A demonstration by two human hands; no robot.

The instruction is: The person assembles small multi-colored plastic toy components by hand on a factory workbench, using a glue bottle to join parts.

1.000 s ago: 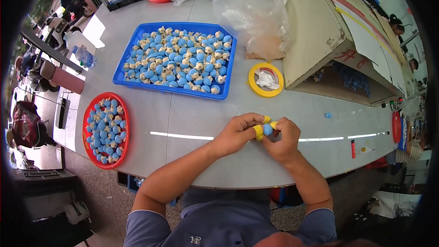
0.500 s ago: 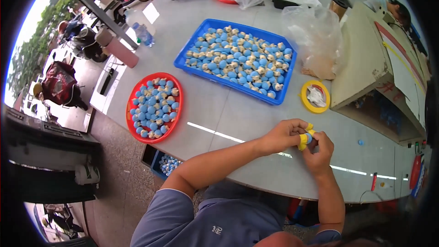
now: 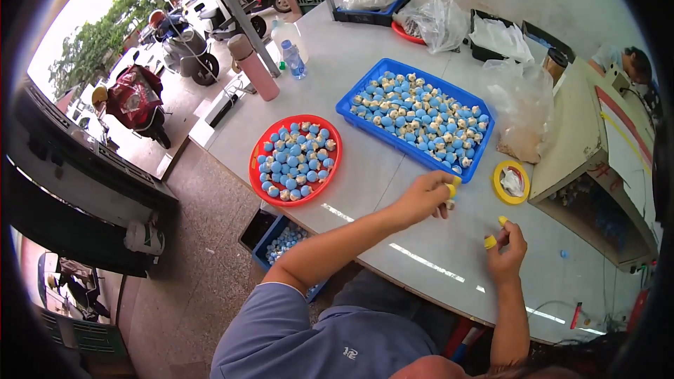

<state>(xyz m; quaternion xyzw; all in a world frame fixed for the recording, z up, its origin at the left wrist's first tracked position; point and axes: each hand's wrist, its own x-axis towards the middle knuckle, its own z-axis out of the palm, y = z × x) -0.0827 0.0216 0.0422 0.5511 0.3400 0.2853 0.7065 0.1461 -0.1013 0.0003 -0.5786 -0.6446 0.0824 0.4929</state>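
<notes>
My left hand (image 3: 427, 198) is over the table by the near right corner of the blue tray (image 3: 393, 142), fingers pinched round a small cream-coloured piece (image 3: 450, 205), mostly hidden. Yellow wraps cover fingertips on both hands. To its right, my right hand (image 3: 507, 253) has thumb and forefinger apart with nothing between them. Many small round blue-and-cream pieces (image 3: 421, 116) fill the tray. More of the same kind lie in a round red tray (image 3: 338, 161) at the left.
A yellow tape roll (image 3: 500, 194) with white scrap inside lies beside a worn box-like cabinet (image 3: 572, 140). Plastic bags (image 3: 523, 98) sit behind. A pink flask (image 3: 258, 74) and a water bottle (image 3: 293, 61) stand far left. Below the table edge is a blue bin (image 3: 263, 247) of pieces.
My hands have come apart. The left moved toward the blue tray with the piece; the right drew back and opened. The view has shifted, so the table sits lower and further right.
</notes>
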